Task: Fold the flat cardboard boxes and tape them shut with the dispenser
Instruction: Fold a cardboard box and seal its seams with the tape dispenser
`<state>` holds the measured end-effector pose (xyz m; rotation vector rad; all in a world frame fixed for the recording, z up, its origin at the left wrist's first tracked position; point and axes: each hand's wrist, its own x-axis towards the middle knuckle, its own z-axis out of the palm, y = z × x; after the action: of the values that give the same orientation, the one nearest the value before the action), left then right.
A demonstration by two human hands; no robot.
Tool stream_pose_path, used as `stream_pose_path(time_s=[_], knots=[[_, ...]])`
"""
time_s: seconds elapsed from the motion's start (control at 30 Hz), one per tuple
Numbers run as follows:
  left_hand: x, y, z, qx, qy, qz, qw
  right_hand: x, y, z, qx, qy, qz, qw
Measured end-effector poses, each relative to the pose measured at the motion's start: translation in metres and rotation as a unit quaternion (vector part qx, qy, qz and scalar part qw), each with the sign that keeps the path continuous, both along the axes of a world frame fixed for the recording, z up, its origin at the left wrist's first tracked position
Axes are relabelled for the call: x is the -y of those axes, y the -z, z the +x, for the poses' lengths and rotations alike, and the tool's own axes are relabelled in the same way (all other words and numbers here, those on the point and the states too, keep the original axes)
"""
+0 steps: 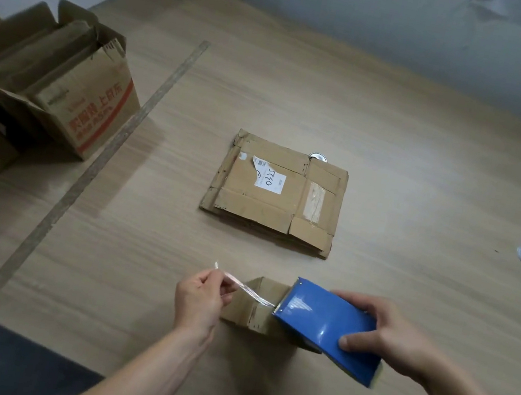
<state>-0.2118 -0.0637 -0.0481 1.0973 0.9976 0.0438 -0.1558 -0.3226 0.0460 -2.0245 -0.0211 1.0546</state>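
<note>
One small folded brown cardboard box [254, 304] sits near the front edge of the pale wood-grain table [399, 152], under a clear strip of tape [249, 291] stretched between both hands. The left hand [199, 298] pinches the strip's free end left of the box; the right hand [391, 335] grips the blue tape dispenser [326, 327] over its right side. Risk, as I judge it — the slack strip twists or sticks to itself before it lands, or the light box slides, while the flat cardboard stack [275, 193] waits beyond.
</note>
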Motion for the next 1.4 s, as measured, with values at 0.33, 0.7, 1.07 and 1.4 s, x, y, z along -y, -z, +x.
stream_pose_path(time_s=[0.33,0.7,1.07,1.4], knots=[[0.002,0.004,-0.028,-0.035,-0.051,-0.008,0.998,-0.031,-0.002,0.012,0.031,-0.126,-0.100,0.987],[0.003,0.000,-0.035,-0.047,-0.060,-0.033,0.997,-0.026,-0.005,0.025,-0.049,-0.233,-0.123,0.963],[0.005,-0.006,-0.040,-0.034,-0.067,-0.063,0.995,-0.031,-0.012,0.034,-0.068,-0.185,-0.086,0.977],[0.018,-0.004,-0.066,-0.059,-0.088,-0.087,0.991,-0.048,-0.011,0.034,-0.011,-0.246,-0.145,0.958]])
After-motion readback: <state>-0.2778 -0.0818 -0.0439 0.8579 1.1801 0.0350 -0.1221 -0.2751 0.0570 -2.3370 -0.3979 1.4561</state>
